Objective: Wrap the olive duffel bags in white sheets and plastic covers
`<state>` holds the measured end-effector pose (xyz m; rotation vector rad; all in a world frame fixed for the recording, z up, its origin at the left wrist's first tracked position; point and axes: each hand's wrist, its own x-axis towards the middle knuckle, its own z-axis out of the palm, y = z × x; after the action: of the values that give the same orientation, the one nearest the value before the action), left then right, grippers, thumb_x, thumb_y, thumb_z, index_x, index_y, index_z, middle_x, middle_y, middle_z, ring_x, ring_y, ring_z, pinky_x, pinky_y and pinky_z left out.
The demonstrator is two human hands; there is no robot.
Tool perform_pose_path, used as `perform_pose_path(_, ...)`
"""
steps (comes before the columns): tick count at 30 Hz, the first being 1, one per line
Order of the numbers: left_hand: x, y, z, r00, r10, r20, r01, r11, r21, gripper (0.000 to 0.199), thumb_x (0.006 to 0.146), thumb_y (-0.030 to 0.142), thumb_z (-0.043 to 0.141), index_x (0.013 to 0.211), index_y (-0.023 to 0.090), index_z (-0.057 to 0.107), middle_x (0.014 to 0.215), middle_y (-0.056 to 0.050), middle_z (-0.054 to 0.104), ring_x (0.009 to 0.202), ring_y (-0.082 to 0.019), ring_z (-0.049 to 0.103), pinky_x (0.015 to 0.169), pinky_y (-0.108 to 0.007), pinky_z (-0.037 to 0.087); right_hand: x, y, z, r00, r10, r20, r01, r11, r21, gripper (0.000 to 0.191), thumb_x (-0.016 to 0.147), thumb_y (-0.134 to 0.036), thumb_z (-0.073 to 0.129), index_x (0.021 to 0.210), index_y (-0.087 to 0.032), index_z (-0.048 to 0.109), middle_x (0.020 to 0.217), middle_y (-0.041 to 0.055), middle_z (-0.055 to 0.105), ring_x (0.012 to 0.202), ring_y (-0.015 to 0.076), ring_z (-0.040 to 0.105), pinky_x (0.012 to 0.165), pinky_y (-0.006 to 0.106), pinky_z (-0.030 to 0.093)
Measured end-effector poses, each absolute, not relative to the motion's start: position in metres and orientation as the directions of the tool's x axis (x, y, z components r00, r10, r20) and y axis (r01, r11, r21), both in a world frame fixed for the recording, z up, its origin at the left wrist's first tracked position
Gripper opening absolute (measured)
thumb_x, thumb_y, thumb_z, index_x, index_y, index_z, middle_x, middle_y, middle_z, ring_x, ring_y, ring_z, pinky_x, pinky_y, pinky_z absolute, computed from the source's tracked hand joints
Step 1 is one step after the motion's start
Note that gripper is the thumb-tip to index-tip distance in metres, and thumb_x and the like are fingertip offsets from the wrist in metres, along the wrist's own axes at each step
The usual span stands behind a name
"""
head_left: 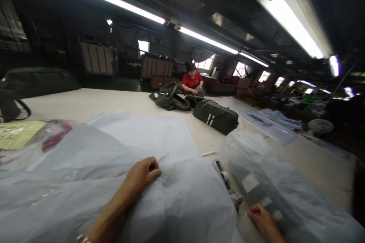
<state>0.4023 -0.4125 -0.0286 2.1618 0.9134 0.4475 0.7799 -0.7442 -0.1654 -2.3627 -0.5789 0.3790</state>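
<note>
My left hand (145, 172) is closed on a large translucent white plastic sheet (188, 193), pinching it at lower centre. Papery white sheets (159, 133) lie flat just behind it. At the lower right my right hand (264, 218) has its fingers curled at the near edge of a clear plastic bag (273, 174). A dark item with pale labels shows through that bag. Whether the fingers grip the plastic cannot be made out. A grey metal and plastic device (225, 178) sits between the sheet and the bag.
A dark bag with white stripes (215, 115) and a dark backpack (171, 97) lie on the white table (114, 100). A person in a red shirt (192, 79) sits beyond. Plastic bags (273, 121) are at right, a yellow label (19, 134) at left.
</note>
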Motion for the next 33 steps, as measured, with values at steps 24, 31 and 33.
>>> perform_pose_path(24, 0.403, -0.423, -0.017, 0.64, 0.766, -0.061, 0.52, -0.373, 0.769, 0.008, 0.078, 0.028, 0.06, 0.078, 0.021, 0.064, 0.079, -0.001, 0.07, 0.075, -0.019, 0.063, 0.061, -0.026, 0.034, 0.572, -0.418, 0.054, -0.508, 0.706, -0.493, 0.776, 0.126, -0.619, 0.022, 0.065, -0.024, 0.077, 0.074, -0.019, 0.058, 0.072, -0.0085, 0.059, 0.066, 0.0071, 0.051, 0.059, 0.018, 0.037)
perform_pose_path(31, 0.402, -0.422, -0.025, 0.645, 0.762, -0.066, 0.527, -0.38, 0.76, 0.006, 0.076, 0.023, 0.058, 0.07, 0.023, 0.055, 0.076, 0.003, 0.065, 0.07, -0.016, 0.057, 0.061, -0.026, 0.032, 0.588, -0.411, 0.038, -0.527, 0.678, -0.512, 0.763, 0.112, -0.637, 0.028, 0.063, -0.028, 0.08, 0.074, -0.019, 0.056, 0.061, -0.0113, 0.051, 0.057, 0.0055, 0.044, 0.051, 0.018, 0.032)
perform_pose_path(33, 0.403, -0.422, -0.026, 0.638, 0.766, -0.079, 0.538, -0.37, 0.757, 0.007, 0.077, 0.026, 0.058, 0.072, 0.023, 0.056, 0.077, 0.003, 0.065, 0.071, -0.016, 0.057, 0.062, -0.026, 0.033, 0.589, -0.407, 0.034, -0.536, 0.655, -0.533, 0.764, 0.107, -0.636, 0.029, 0.062, -0.028, 0.081, 0.074, -0.019, 0.056, 0.062, -0.0112, 0.051, 0.058, 0.0056, 0.045, 0.052, 0.018, 0.032)
